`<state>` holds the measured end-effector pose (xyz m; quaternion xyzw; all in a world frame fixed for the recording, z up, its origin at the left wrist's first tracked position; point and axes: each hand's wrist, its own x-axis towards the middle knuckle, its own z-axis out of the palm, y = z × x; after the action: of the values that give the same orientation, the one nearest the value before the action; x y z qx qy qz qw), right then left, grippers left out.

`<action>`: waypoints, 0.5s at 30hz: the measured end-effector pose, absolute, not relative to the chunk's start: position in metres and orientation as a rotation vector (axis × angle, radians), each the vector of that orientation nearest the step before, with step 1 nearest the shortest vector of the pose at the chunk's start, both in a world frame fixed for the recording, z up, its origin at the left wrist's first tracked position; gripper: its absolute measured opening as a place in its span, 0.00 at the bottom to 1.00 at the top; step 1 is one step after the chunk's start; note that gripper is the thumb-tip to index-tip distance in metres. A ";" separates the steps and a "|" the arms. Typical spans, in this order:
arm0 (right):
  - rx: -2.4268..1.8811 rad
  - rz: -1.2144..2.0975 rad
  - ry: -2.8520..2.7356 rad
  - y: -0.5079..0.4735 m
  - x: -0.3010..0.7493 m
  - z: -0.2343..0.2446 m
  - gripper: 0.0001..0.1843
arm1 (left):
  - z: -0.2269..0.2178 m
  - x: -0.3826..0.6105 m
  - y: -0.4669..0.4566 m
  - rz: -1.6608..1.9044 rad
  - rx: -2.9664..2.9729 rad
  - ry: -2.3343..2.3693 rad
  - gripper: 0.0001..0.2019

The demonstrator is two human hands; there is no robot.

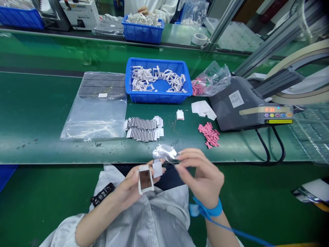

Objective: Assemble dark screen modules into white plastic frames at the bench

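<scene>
My left hand (pixel 128 185) is closed around a small white plastic frame (pixel 140 180) with a rectangular opening. A flat whitish square piece (pixel 157 168) also sits between its fingers, beside the frame. Thumb and fingers of my right hand (pixel 202 175) pinch the edge of a crumpled piece of clear film (pixel 164 152), just above the table's front edge. A blue strap circles the right wrist. Beyond my hands lie rows of thin flat pieces (pixel 144 129), a small white square stack (pixel 180 115) and a pile of pink pieces (pixel 209 134).
A blue bin (pixel 159 98) holds many white frames. Left of it is a clear bag (pixel 94 120) with dark-striped sheets; right, a bag of pink pieces (pixel 212 80), crumpled white paper (pixel 204 109) and a grey tape machine (pixel 239 103). Another person's hand (pixel 143 11) shows behind the far bin.
</scene>
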<state>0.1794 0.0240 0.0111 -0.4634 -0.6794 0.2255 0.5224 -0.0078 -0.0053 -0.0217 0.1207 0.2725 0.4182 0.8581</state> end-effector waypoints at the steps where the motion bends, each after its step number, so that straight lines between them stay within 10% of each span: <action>1: -1.158 0.469 -1.551 0.027 0.181 0.003 0.07 | -0.025 -0.012 -0.006 0.895 0.234 0.587 0.17; 9: -1.091 0.079 -2.091 0.024 0.186 -0.041 0.12 | -0.029 -0.026 -0.013 0.876 0.234 0.551 0.18; 15: -1.084 0.955 -1.422 -0.006 0.183 -0.014 0.09 | -0.012 -0.009 -0.006 0.862 0.416 0.550 0.20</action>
<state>0.1827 -0.0059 -0.0139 -0.4539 -0.5954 0.3998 0.5287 -0.0087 -0.0056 -0.0117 0.1975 0.2614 0.4093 0.8516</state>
